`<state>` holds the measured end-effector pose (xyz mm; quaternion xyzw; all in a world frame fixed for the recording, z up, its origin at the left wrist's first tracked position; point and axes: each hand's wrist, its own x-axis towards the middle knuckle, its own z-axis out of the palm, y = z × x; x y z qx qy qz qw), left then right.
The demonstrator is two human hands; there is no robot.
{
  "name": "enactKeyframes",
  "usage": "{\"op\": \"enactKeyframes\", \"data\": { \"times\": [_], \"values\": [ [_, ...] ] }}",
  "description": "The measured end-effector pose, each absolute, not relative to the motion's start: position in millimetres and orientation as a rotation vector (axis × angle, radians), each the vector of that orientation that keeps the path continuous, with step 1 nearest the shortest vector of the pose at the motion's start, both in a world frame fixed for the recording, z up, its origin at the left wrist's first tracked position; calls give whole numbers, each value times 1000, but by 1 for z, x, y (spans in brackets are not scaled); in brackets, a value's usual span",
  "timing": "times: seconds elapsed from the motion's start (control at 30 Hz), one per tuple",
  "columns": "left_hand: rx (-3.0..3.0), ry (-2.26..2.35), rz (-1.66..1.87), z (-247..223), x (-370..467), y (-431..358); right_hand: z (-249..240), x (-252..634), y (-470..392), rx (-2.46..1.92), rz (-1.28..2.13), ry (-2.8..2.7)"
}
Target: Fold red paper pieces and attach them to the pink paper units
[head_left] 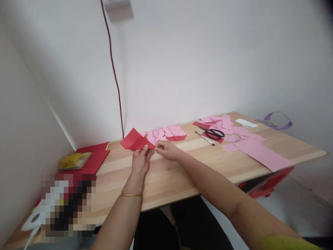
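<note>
A folded sheet of red paper (135,139) is raised a little over the wooden table, tilted with one corner pointing up. My left hand (141,160) grips its lower edge between thumb and fingers. At the paper's right corner, the closed fingers of my right hand (168,150) pinch the tip; the exact fold there is too small to make out. Just behind lie crinkled pink paper pieces with jagged edges (174,130), one with a red strip along its front.
Black-handled scissors (214,133) and a pen (204,138) lie to the right, beside pink paper scraps (221,121) and a larger pink sheet (262,154). On the left, a yellow packet (74,160) rests on red sheets (100,161). A dark red cable (111,59) hangs down the wall.
</note>
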<state>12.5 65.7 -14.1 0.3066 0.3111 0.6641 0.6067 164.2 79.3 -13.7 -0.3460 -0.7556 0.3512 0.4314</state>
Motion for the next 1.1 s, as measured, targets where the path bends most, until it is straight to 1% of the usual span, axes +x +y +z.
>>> {"op": "enactKeyframes", "data": {
  "times": [0.2, 0.33, 0.5, 0.97, 1.1],
  "values": [
    [731, 753, 1527, -15, 13, 66, -16, 161, 80, -817, 1010, -1746],
    [710, 770, 1513, -16, 14, 67, -12, 160, 78, -836, 1005, -1757],
    [682, 747, 1505, -18, 12, 68, -12, 161, 79, -862, 1092, -1751],
    [635, 700, 1514, -15, 13, 66, -8, 161, 76, -854, 1174, -1725],
    [614, 685, 1509, -16, 13, 67, -8, 162, 76, -843, 1148, -1732]
  ]
}}
